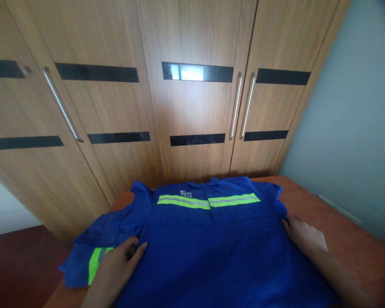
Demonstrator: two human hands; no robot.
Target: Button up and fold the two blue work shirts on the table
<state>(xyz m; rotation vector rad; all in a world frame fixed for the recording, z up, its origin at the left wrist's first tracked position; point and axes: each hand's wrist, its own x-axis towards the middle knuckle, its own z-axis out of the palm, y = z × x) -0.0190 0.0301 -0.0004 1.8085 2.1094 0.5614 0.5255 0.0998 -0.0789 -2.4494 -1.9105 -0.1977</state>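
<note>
A dark blue work jacket (pixel 211 244) lies spread out on a reddish-brown table, its collar toward the wardrobe. Yellow-green reflective bands cross its chest, with small white lettering above the left one. One sleeve (pixel 102 233) extends to the left and has a reflective band of its own. My left hand (pixel 118 265) is over the jacket's left side by this sleeve, thumb and fingers apart. At the right edge, just below the shoulder area, my right hand (pixel 304 233) has its fingers closed on the cloth. The right sleeve is mostly out of sight.
Behind the table (pixel 327 218) stands a wooden wardrobe (pixel 192 107) with dark strips and metal handles, close to the far edge. A pale wall (pixel 353 128) rises on the right. Dark reddish floor (pixel 13 261) shows at the lower left.
</note>
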